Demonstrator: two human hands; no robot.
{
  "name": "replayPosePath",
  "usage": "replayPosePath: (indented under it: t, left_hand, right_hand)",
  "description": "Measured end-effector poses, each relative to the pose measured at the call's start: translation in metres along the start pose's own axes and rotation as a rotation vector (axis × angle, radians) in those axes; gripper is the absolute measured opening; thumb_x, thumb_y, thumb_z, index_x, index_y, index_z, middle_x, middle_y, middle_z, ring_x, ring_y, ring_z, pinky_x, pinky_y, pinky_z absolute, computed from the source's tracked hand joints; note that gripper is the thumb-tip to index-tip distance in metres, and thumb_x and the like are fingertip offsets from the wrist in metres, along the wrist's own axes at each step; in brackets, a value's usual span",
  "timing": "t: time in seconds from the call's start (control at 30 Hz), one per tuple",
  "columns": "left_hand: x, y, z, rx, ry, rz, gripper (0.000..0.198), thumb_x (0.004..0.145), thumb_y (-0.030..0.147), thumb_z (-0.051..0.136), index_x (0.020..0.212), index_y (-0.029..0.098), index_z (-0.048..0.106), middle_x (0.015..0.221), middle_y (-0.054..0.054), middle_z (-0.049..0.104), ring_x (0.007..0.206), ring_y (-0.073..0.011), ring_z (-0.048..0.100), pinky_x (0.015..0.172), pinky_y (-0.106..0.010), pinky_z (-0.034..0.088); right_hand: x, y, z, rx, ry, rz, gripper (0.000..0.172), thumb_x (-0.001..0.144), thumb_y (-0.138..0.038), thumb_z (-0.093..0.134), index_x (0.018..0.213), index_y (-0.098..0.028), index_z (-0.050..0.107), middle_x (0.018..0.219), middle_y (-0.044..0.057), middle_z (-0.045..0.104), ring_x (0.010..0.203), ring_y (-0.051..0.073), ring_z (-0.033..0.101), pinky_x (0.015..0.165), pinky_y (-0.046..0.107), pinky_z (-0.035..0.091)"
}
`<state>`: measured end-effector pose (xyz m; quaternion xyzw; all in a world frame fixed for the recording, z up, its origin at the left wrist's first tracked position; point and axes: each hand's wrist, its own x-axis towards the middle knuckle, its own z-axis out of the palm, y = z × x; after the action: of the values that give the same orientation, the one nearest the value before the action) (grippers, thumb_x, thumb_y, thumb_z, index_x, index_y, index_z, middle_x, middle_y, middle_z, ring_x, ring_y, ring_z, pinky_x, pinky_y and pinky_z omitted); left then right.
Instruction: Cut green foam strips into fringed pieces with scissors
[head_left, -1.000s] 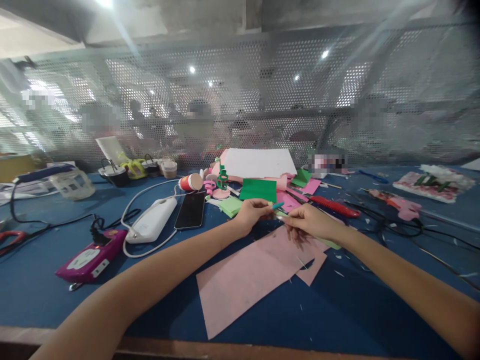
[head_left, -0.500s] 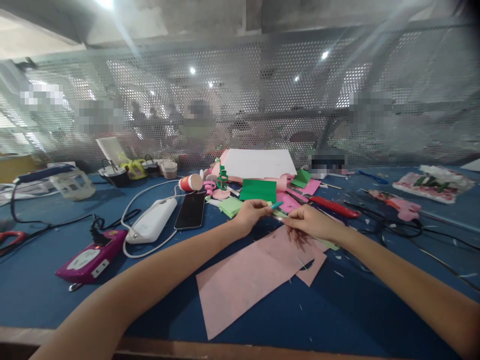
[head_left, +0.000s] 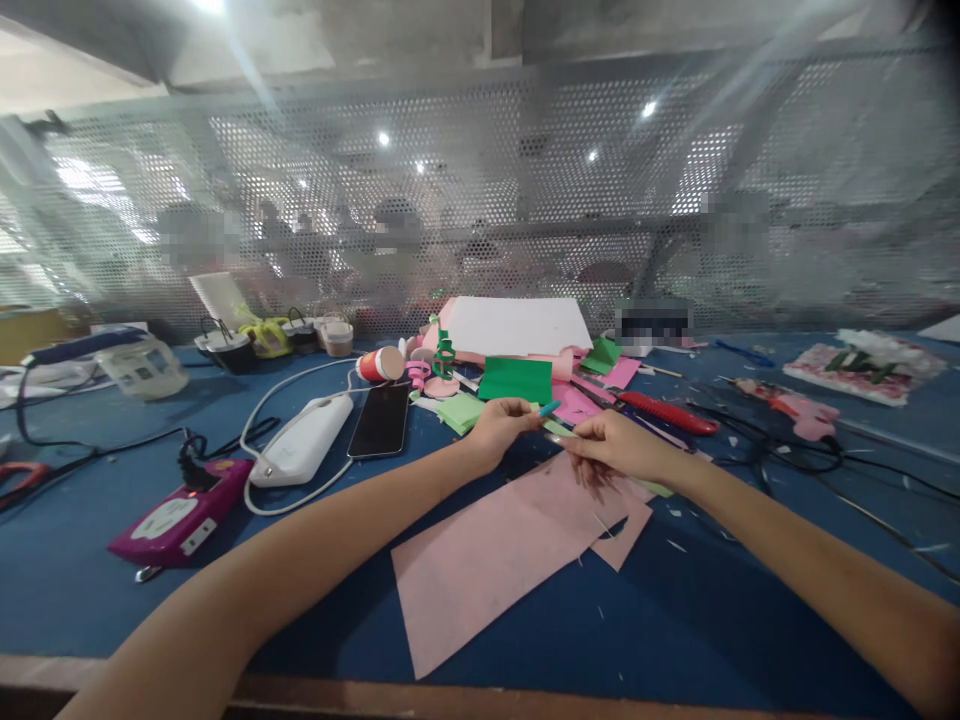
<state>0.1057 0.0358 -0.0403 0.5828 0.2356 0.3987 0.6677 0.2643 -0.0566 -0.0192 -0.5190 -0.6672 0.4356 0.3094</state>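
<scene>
Fingers pinched, my left hand (head_left: 499, 432) grips one end of a narrow pale green paper strip (head_left: 556, 427). A small teal tip (head_left: 550, 409) shows at its fingertips; whether it is a painted nail or a separate object, I cannot tell. My right hand (head_left: 619, 443) is closed on the strip's other end, thumb and forefinger together. Below both hands lies a long pink paper sheet (head_left: 487, 560), with a smaller cut pink piece (head_left: 626, 535) at its right end. Just beyond the left hand are light green paper pieces (head_left: 460, 411) and a dark green sheet (head_left: 516, 380).
To the left are a purple power strip (head_left: 180, 515), a white power bank (head_left: 304, 440) with its cable, and a phone (head_left: 380, 420). A red-handled tool (head_left: 667, 412) and a pink glue gun (head_left: 806, 412) lie to the right among black cords. White sheets (head_left: 517, 325) stand behind.
Both hands keep their grip on the pale green strip. The fingertips have parted slightly, and more of the strip shows between them. The pink sheet has not moved.
</scene>
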Motion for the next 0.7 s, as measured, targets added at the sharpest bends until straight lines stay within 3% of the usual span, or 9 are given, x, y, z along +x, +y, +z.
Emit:
replayPosePath:
  t: [0.47,0.7]
  left_hand:
    - [-0.0025,0.0033,0.0047,0.154,-0.021,0.023,0.035,0.051,0.040,0.077,0.059,0.011,0.061,0.056,0.002,0.058,0.052,-0.0069,0.049,0.055,-0.022,0.036]
    - [0.0001,0.0000,0.0045,0.180,0.018,0.035,0.037,0.051,0.043,0.075,0.056,0.012,0.054,0.052,0.004,0.054,0.049,-0.0058,0.047,0.053,-0.021,0.036]
  right_hand:
    - [0.0005,0.0028,0.0001,-0.030,-0.011,-0.028,0.044,0.079,-0.055,0.051,0.061,-0.014,0.052,0.051,0.008,0.064,0.038,0.011,0.057,0.035,0.020,0.034]
    - [0.0015,0.0033,0.0004,-0.034,-0.004,-0.021,0.044,0.079,-0.056,0.050,0.061,-0.015,0.051,0.051,0.007,0.064,0.039,0.011,0.058,0.036,0.020,0.034]
